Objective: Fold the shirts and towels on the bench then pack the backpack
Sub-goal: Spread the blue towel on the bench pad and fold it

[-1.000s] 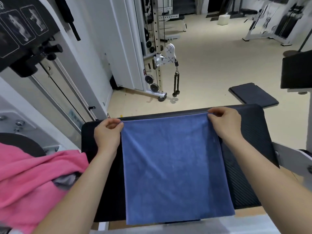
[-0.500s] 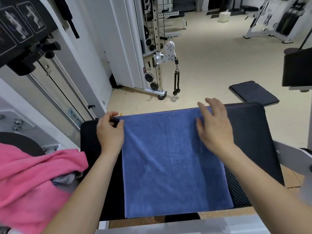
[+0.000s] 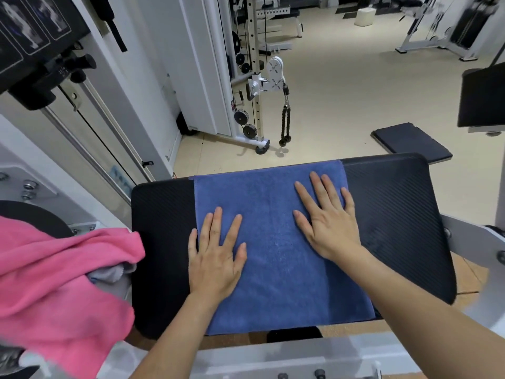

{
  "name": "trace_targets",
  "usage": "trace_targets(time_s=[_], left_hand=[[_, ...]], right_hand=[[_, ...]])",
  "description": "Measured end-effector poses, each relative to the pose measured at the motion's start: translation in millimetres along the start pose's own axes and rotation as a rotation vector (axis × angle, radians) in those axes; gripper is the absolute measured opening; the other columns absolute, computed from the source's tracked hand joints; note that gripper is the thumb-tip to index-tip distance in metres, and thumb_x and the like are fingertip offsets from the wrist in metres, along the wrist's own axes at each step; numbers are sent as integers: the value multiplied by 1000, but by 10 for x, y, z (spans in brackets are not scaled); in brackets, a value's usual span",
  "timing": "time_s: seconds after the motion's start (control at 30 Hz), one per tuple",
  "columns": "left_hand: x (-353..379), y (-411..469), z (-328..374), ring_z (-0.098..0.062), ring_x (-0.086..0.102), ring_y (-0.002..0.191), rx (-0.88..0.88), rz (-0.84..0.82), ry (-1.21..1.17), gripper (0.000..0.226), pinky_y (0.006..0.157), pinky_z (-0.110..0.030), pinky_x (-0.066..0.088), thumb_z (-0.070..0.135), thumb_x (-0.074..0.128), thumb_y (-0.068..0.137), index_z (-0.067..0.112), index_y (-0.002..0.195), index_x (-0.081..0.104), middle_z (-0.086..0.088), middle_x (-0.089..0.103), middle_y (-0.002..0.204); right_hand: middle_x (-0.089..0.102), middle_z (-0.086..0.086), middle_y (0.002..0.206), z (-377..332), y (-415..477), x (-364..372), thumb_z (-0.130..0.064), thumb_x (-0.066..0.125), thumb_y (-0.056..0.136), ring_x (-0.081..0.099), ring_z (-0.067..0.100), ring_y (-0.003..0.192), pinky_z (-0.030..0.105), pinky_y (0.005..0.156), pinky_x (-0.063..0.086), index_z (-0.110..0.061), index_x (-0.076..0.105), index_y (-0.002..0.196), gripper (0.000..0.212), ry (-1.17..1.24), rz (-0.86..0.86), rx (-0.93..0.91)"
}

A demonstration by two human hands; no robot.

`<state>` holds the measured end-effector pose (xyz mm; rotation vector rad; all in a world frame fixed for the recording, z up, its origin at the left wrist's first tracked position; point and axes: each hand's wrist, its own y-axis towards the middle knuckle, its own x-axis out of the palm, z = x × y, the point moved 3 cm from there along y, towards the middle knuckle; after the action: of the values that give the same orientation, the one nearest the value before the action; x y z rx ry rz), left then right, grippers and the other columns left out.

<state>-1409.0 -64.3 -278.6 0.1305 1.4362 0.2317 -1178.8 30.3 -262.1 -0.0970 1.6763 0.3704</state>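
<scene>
Head view, looking down on a black ribbed padded bench [image 3: 388, 214] that spans the middle of the frame. A blue terry-cloth towel [image 3: 276, 242] lies flat across the bench as a rectangle, its far edge at the bench's twelve o'clock rim and its near edge hanging just over the six o'clock rim. Bare bench padding shows at the towel's three and nine o'clock sides. The left hand [image 3: 216, 258] rests palm down on the towel's eight o'clock part, fingers straight and spread, gripping nothing; its little finger lies at the towel's left border. The right hand [image 3: 325, 217] rests palm down on the towel's two o'clock part, likewise flat and spread, with the fingertips pointing toward twelve o'clock. A crumpled pink towel [image 3: 54, 283] is heaped at nine o'clock of the bench, its edge overlapping the bench's left end. A pale grey-white garment [image 3: 109, 272] shows from beneath the pink heap. On the beige floor beyond the bench, a flat black mat [image 3: 410, 144] lies at one o'clock, and a black rope handle [image 3: 285, 124] hangs from a white cable machine [image 3: 274, 69] at twelve o'clock.
</scene>
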Motion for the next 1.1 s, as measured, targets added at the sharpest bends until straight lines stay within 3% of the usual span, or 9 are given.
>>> trace_targets(time_s=[0.13,0.2,0.3,0.37,0.43,0.63,0.73,0.97,1.1], left_hand=[[-129,-41,-50,-13,-10,148,37,-74,-85,59,119,-40,-1,52,26,99,39,152,5,3,-6,163],[-247,-214,-95,-19,23,143,-40,45,-301,58,116,-34,19,33,54,95,25,149,34,-3,26,157],[-263,-774,-212,-8,56,90,-372,220,-567,33,79,-26,45,13,68,86,17,118,62,2,59,104],[-140,-1166,-226,-8,56,71,-580,136,-686,19,64,-22,42,14,70,86,27,99,64,4,57,82],[2,-1445,-212,-12,58,67,-720,33,-797,18,60,-19,42,19,70,87,34,89,61,-1,59,73],[89,-1646,-205,-16,64,73,-925,30,-964,12,68,-33,49,27,70,87,29,95,61,1,67,71],[104,-1633,-238,-21,68,79,-943,2,-1009,8,78,-43,53,27,70,87,25,91,64,-1,71,74],[138,-1600,-289,-14,72,68,-988,-9,-1172,11,61,-23,52,16,74,84,9,87,67,-5,74,71],[134,-1567,-319,-18,73,73,-986,31,-1234,10,64,-25,52,10,74,83,7,86,66,-8,74,72]], right_hand=[[3,-3,164,8,-106,-267,-49,31,99,0,15,150,43,118,5,-36,12,154,59,213,28,-14],[33,2,155,141,-333,-394,-31,52,96,31,16,141,37,113,26,-25,38,147,53,515,138,130],[69,-4,109,383,-987,-339,-20,64,88,63,6,94,22,78,49,-30,63,109,23,1008,211,579],[68,-4,87,460,-1452,-192,-18,68,86,61,6,75,20,62,44,-26,66,101,17,1062,176,767],[63,-1,78,478,-1783,-52,-17,69,87,56,9,68,24,60,42,-18,66,106,19,1065,88,827],[63,5,89,476,-2017,118,-21,66,91,59,20,82,34,65,46,-21,64,103,13,1105,-101,898],[65,7,92,490,-2014,139,-20,65,91,61,25,87,37,71,48,-21,65,95,4,1146,-135,931],[67,10,81,483,-2012,138,-18,65,91,68,25,73,32,63,47,-10,64,87,8,1279,-189,961],[71,11,75,527,-2000,156,-14,70,88,70,21,66,29,60,49,-6,67,79,13,1282,-125,954]])
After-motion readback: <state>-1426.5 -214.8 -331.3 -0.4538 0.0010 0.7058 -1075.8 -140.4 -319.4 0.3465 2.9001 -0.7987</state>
